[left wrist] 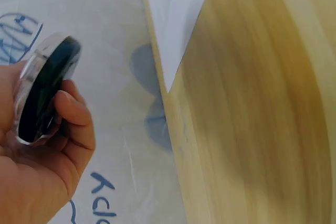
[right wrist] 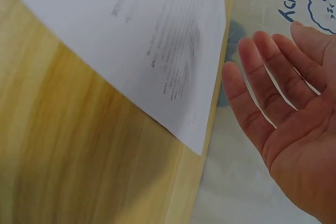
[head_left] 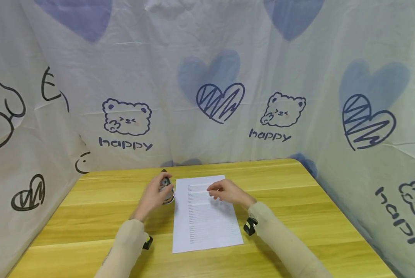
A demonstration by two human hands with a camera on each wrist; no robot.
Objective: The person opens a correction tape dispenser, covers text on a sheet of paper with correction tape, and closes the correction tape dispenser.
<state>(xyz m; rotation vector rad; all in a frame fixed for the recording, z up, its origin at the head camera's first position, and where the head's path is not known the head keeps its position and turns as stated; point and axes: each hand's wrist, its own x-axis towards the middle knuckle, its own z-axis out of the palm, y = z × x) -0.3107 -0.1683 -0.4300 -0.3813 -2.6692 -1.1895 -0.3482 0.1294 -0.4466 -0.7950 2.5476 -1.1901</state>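
Note:
My left hand (head_left: 155, 195) grips a small rounded object (head_left: 166, 189) with a dark body and a shiny, clear-looking rim, just beyond the left edge of a printed sheet of paper (head_left: 207, 231). In the left wrist view the object (left wrist: 50, 90) is seen nearly edge-on, fingers curled round its lower part; its exact kind cannot be told. Above the upper right of the sheet hovers my right hand (head_left: 228, 192), fingers loosely bent and holding nothing. The right wrist view shows that palm and its spread fingers (right wrist: 270, 90) beside the paper.
The sheet lies on a yellow wood-grain table (head_left: 290, 216). Behind and at both sides hangs a pale cloth (head_left: 172, 77) printed with hearts, bears and the word "happy". A dark band with a small device (head_left: 250, 226) is on the right wrist.

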